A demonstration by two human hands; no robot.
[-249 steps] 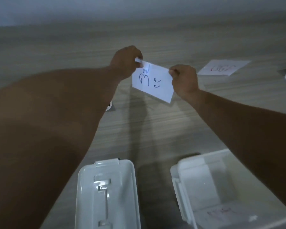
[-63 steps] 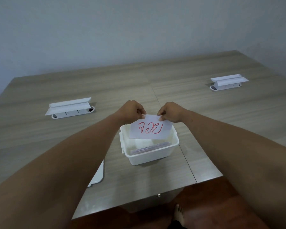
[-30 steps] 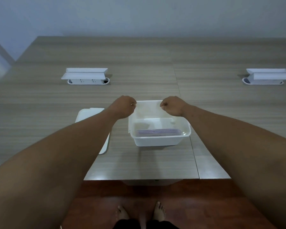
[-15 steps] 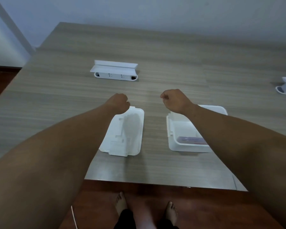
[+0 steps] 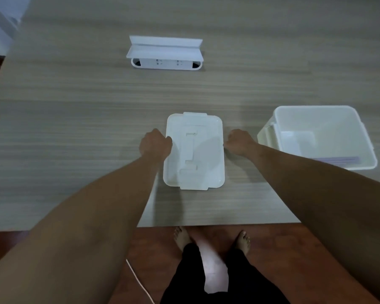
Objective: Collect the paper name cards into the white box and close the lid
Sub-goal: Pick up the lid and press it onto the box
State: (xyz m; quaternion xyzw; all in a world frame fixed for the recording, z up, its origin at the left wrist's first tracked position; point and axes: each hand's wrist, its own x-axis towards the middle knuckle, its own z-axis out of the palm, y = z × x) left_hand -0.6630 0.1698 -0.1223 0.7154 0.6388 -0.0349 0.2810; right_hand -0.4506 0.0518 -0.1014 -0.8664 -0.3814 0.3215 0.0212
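The white lid lies flat on the wooden table, in front of me. My left hand curls over its left edge and my right hand sits curled against its right edge, one on each long side. The open white box stands to the right of the lid, apart from both hands. A stack of paper name cards lies inside it against the near wall. I see no loose cards on the table.
A white pop-up socket unit with its flap raised sits farther back on the table. The table's near edge runs just in front of my bare feet. A thin white cable lies on the brown floor.
The view has swung left, so the lid is now central and the box at the right. Both hands have come down from above the table onto the lid's two long edges.
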